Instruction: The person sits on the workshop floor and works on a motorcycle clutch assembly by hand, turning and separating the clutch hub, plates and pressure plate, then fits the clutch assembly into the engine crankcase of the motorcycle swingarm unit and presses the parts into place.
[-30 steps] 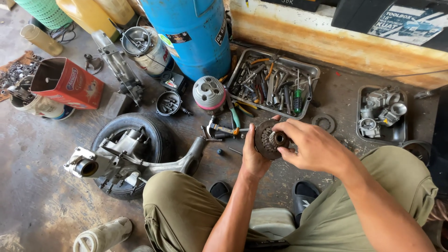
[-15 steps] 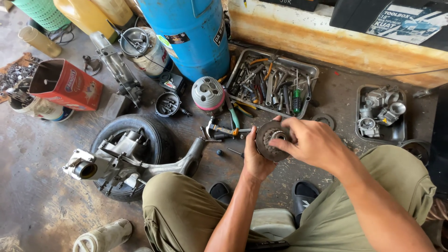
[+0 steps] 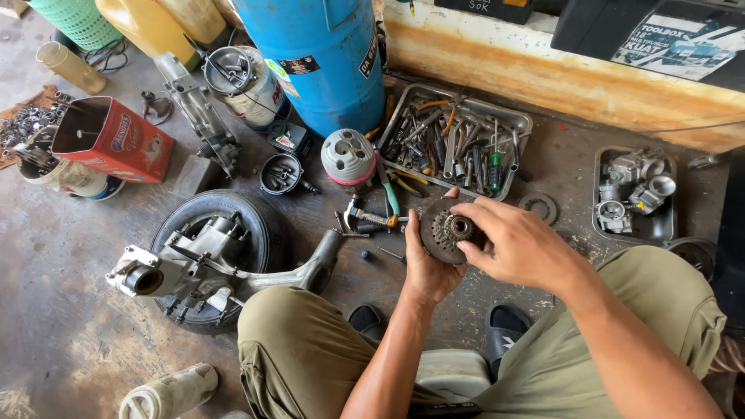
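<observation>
A seated person is holding a round, dark, greasy metal disc [image 3: 448,230] above the stained concrete floor [image 3: 70,341], in front of the knees. The left hand [image 3: 428,264] is cupping the disc from below and behind, thumb lying along its left rim, while the right hand [image 3: 512,244] is closing over its right side — fingertips [image 3: 464,208] are resting at the small raised hub in the disc's middle. Beyond the hands, a metal tray of tools [image 3: 458,140] is lying on the floor beside a blue drum [image 3: 318,54]; a second, smaller tray of metal parts [image 3: 636,194] is sitting well apart to the right. A flat ring [image 3: 538,207] is lying between the two trays. To the left, a small tyre [image 3: 217,248] is carrying an engine casing [image 3: 186,264] — its curved arm is reaching towards the person's left knee. A hammer [image 3: 365,219] and a grey cylinder [image 3: 348,157] are lying near the tool tray, and a red box [image 3: 116,140] is standing farther left.
</observation>
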